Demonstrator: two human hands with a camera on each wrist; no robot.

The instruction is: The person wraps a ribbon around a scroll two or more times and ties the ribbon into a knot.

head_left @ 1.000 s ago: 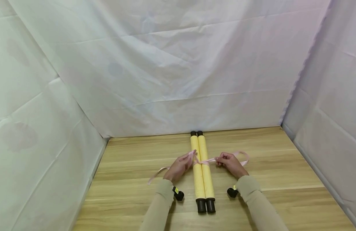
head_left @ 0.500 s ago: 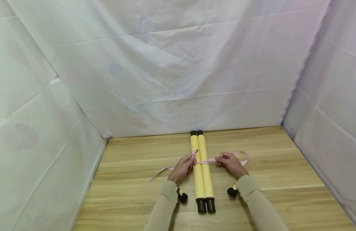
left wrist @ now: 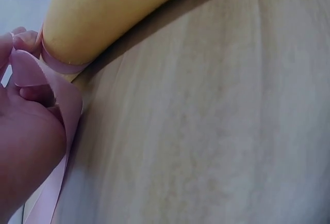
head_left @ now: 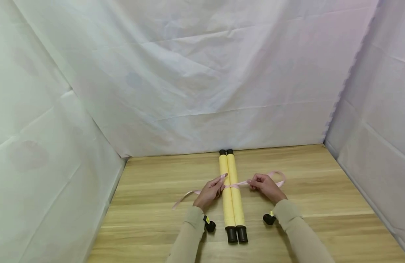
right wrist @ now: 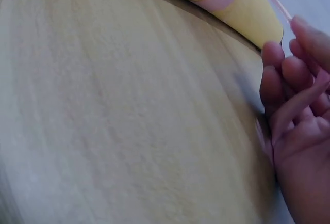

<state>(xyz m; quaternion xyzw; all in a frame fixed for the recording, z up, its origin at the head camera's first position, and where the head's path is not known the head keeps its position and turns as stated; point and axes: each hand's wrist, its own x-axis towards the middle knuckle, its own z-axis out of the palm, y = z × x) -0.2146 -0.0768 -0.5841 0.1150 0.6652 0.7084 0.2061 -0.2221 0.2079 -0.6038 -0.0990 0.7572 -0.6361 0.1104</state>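
Observation:
Two yellow foam-covered rods [head_left: 236, 208] with black end caps [head_left: 232, 235] lie side by side on the table, pointing away from me. A pink ribbon [head_left: 234, 186] wraps around both near their middle. On the left of the rods my left hand [head_left: 209, 191] pinches one length of the ribbon, its fingertips over the left rod. My right hand [head_left: 265, 185] pinches the other length between thumb and fingers, and that length runs taut to the rods. In the right wrist view the ribbon's tail [right wrist: 299, 102] passes across the palm. Loose ribbon [left wrist: 49, 198] trails below the left hand.
The wood-grain table [head_left: 150, 190] reaches back to a white cloth wall [head_left: 202, 91]. More white cloth stands at the left [head_left: 41, 164] and right sides. The rods' far ends are close to the back wall. A black wrist camera [head_left: 209, 224] sits on each wrist.
The left hand has moved slightly right, closer to the rods, and its raised ribbon length now lies lower against them. The right hand keeps its hold, nearly still. The head view has shifted a little.

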